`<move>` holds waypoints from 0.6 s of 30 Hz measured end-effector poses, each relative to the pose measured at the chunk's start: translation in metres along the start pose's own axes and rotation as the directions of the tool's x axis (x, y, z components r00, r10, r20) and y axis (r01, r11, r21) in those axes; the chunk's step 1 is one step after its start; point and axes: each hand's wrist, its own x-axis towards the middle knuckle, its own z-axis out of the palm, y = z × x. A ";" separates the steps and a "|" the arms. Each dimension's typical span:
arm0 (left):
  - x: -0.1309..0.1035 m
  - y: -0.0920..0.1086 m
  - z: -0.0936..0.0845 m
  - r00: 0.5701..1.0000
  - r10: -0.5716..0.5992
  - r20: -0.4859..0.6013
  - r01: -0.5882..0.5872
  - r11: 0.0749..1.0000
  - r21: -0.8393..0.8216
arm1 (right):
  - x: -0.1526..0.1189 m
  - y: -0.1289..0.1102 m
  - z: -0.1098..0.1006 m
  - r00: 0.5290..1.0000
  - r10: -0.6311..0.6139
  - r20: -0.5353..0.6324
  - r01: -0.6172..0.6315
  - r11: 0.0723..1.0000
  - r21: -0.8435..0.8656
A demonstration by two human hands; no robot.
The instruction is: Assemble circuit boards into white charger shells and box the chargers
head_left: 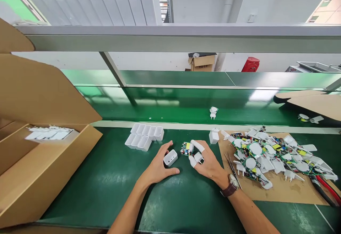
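Observation:
My left hand [157, 164] curls around a small white charger housing [170, 158] with two slots in its end face. Its thumb and index finger are spread apart; the lower fingers are hidden behind the housing. My right hand [206, 159], with white covers on some fingertips, grips a small circuit board [187, 148] carrying electronic parts and a yellow block. A white plug piece [198, 157] shows beneath those fingers. Beyond my left hand lie several white housings [144, 134] in two rows. Another white housing [214, 136] stands just past my right hand.
Circuit boards with white plug parts [255, 149] are heaped on a cardboard sheet [277, 195] at right, alongside tweezers [232, 166] and red-black pliers [326, 189]. An open carton [53, 166] takes up the left side. One plug piece [213, 112] lies on the green surface behind.

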 end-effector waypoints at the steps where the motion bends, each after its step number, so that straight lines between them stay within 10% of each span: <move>1: 0.000 0.001 -0.003 0.997 0.018 0.074 -0.018 1.000 -0.005 | 0.000 -0.001 0.001 1.000 -0.010 -0.014 0.010 1.000 0.006; 4: 0.001 0.004 -0.006 0.982 0.049 0.185 -0.053 0.999 0.015 | 0.001 -0.003 0.003 0.997 -0.048 -0.058 0.049 0.999 0.013; 10: 0.006 0.003 0.013 0.939 0.263 -0.223 -0.191 0.934 0.301 | 0.000 -0.014 0.007 0.987 -0.151 -0.049 0.153 0.987 0.042; 18: 0.006 0.003 0.023 0.867 0.437 -0.239 -0.304 0.844 0.441 | -0.008 -0.022 0.019 0.977 -0.212 0.040 0.214 0.975 -0.066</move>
